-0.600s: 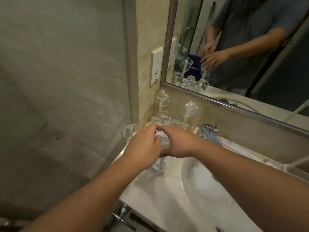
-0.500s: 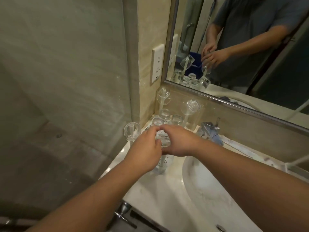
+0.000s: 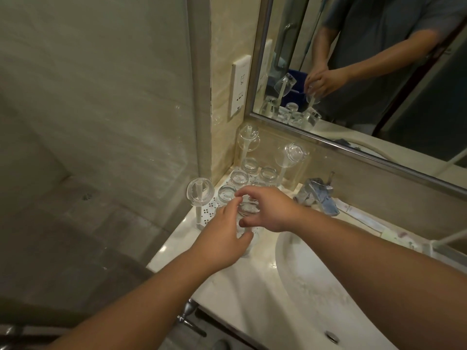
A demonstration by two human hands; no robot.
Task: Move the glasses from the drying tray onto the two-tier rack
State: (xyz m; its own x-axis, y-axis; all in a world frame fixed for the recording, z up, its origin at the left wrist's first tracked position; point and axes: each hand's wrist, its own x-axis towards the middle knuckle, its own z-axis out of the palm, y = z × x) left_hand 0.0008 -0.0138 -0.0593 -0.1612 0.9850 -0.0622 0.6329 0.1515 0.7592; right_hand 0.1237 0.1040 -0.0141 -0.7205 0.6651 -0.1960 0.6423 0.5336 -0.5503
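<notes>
Both hands meet on one glass (image 3: 246, 210) at the near end of the drying tray (image 3: 211, 207). The right hand (image 3: 271, 210) curls over its top from the right; the left hand (image 3: 223, 238) wraps its lower side. The glass stands roughly upright between them.

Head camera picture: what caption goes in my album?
Both hands, left hand and right hand, hold a clear glass over the drying tray.
</notes>
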